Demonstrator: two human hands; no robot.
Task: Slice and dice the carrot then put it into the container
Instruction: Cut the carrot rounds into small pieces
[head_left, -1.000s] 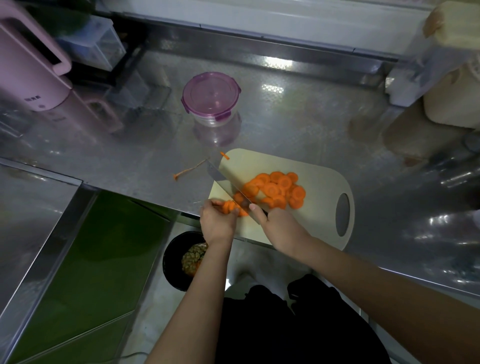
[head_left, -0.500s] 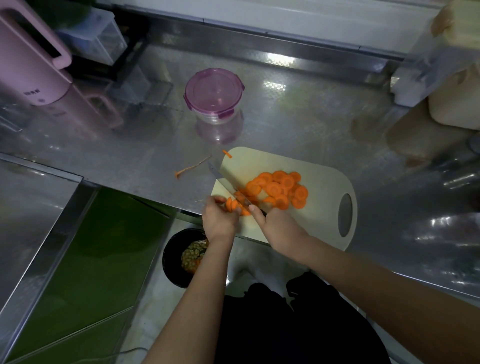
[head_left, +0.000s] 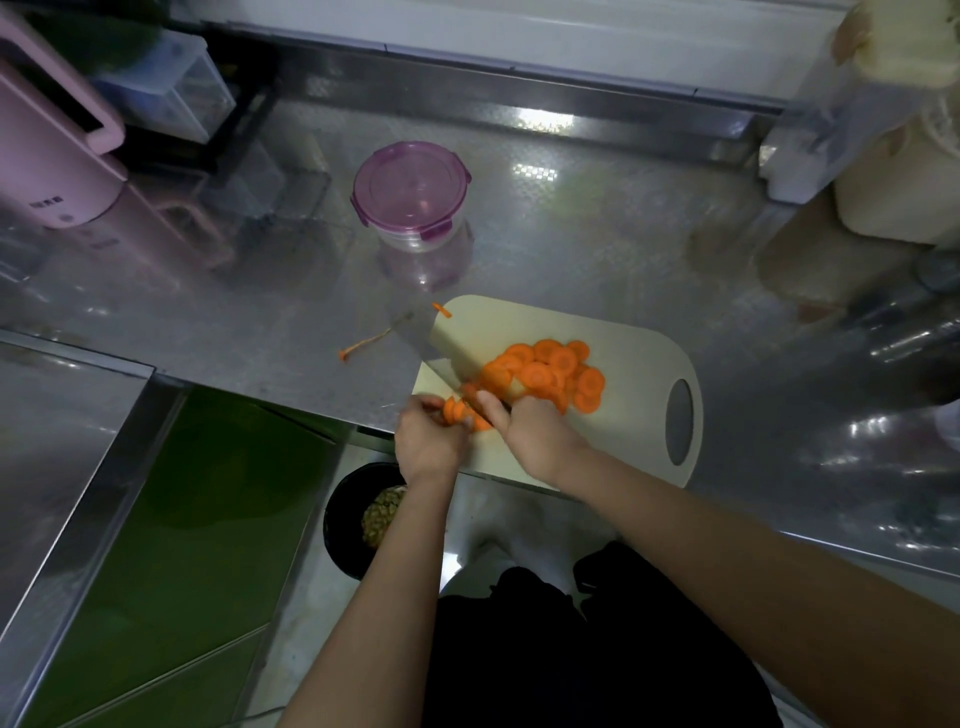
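Note:
A pale cutting board (head_left: 634, 364) lies at the steel counter's front edge. On it sits a heap of orange carrot rounds (head_left: 550, 371). At the board's near left corner my left hand (head_left: 428, 441) pinches a short stack of carrot slices (head_left: 457, 410). My right hand (head_left: 530, 431) grips a knife (head_left: 441, 353), forefinger along its spine, blade angled up and left, pressed against the stack. A round clear container (head_left: 410, 195) with a purple lid stands behind the board, lid closed.
A carrot tail (head_left: 371, 343) and a small scrap (head_left: 441, 309) lie left of the board. A pink appliance (head_left: 47, 140) stands at the far left, a cream jug (head_left: 904, 156) at the far right. A black bin (head_left: 358, 514) with peelings sits below the counter edge.
The knife has stayed at the stack beside my left hand with small cutting motions. The camera view shifted slightly; the heap of rounds is unchanged.

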